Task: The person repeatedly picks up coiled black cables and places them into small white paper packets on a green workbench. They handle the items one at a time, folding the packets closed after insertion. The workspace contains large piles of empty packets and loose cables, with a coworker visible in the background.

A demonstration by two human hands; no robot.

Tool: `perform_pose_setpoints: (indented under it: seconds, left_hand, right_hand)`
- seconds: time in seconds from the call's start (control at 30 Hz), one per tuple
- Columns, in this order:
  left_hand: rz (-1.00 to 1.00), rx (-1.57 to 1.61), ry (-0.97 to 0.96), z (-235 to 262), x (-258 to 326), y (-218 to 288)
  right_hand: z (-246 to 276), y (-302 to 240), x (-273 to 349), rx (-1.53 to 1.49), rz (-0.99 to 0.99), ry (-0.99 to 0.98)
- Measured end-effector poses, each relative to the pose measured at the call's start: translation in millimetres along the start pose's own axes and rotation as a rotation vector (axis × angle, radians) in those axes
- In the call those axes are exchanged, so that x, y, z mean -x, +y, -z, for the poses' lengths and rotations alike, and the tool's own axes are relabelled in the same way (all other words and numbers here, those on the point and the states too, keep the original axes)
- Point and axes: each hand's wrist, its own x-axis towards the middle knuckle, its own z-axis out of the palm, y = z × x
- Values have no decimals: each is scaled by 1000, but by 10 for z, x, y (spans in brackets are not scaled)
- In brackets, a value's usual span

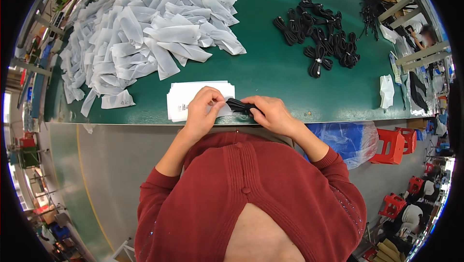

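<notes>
- Your green table (275,78) runs across the view in front of you, its near edge just beyond your waist.
- Across the table's left side you have a large heap of frosted white packets (154,30), lying loosely over one another at many angles.
- On the right half, well apart from the heap, you have a scattered group of black cable bundles (320,39), some overlapping, each folded into loops.
- Below the table's edge, to your right, a blue object (338,136) sits under clear plastic, with a red stool (388,146) beside it.
- Right in front of you, near the table's edge, lies a stack of flat white bags (186,95) with dark print, partly covered by your left hand.
- Your right hand (273,114) has its grip closed around a black cable, thumb and fingers pressing it.
- Your left hand (202,111) has a narrow grip, thumb and fingertips close together; you cannot tell from here whether they pinch a bag.
- Farther right, a single white packet (386,92) lies near the table's right end.
- The held cable bundle (239,106) is between your two hands, its left end at the stack's right edge, near your left fingertips.
</notes>
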Motion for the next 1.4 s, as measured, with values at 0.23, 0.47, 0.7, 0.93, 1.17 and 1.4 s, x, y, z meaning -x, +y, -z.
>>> perform_pose_setpoints:
  seconds: [0.23,0.47,0.7,0.93,1.17,1.4]
  left_hand:
    - [-258,-253,-62,-9,-73,213]
    - [-49,-59,33,111,-269,310]
    - [-14,464,476,975,-1042,203]
    - [-125,-209,165,540,-561,217]
    - [-228,-441,-55,-56,-37,-75]
    - [107,-159,12,-65,-4,-54]
  right_hand:
    - [-21,-74,-149,-687,-650,-125]
    - [-177,-110,-215,-372,52,283]
    - [614,270,-201,661,-280,801]
    - [785,1049,242,854,-549,726]
    - [604,672,235,199,-479,1016]
    - [-79,74,190,-118,-253,605]
